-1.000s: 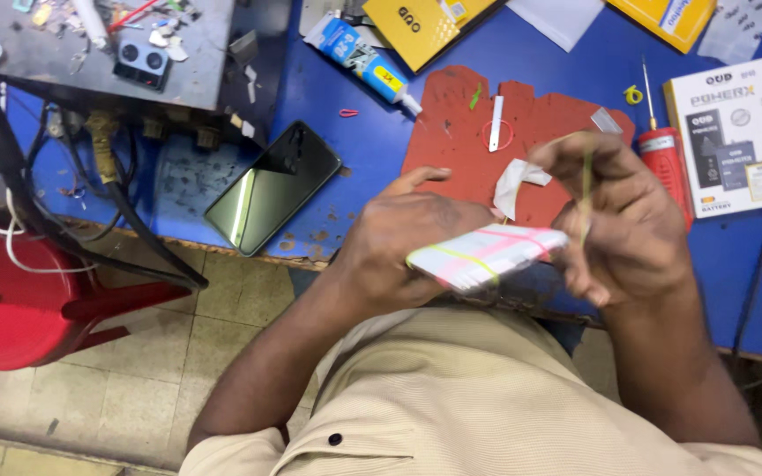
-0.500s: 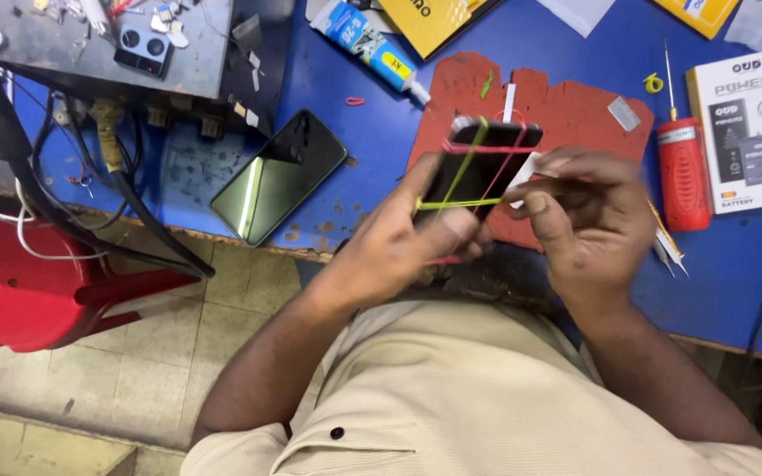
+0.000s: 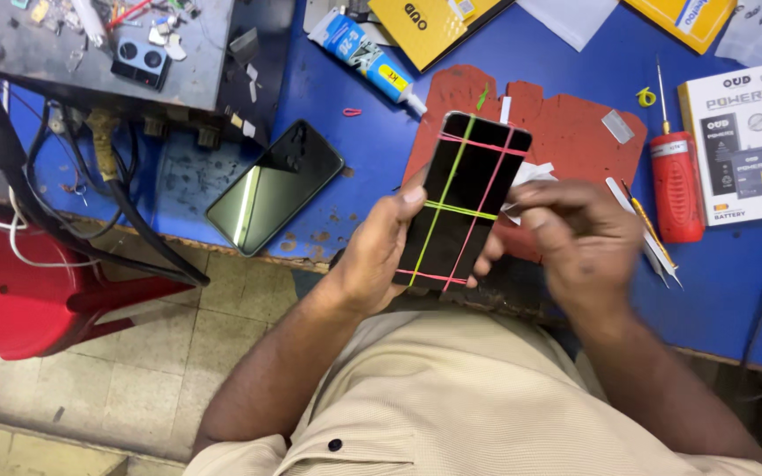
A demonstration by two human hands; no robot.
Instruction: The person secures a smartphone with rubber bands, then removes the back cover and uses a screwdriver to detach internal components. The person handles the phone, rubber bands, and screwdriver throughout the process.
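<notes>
Bright, even light across the blue bench [image 3: 354, 159], shadows soft and short. A pale glare streak runs down the dark phone [image 3: 275, 187] lying flat. The right hand [image 3: 588, 242] smears with motion blur; the left hand [image 3: 381, 256] reads sharp.

black phone [image 3: 469, 204], green-pink bands [image 3: 460, 210]

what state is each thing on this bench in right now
banded phone: held upright, screen dark, bound with pink and green rubber bands
left hand: gripping the banded phone
right hand: blurred, at the phone's right edge
second phone: flat on blue table, screen off
glue tube: lying down
red screwdriver: lying flat
</notes>
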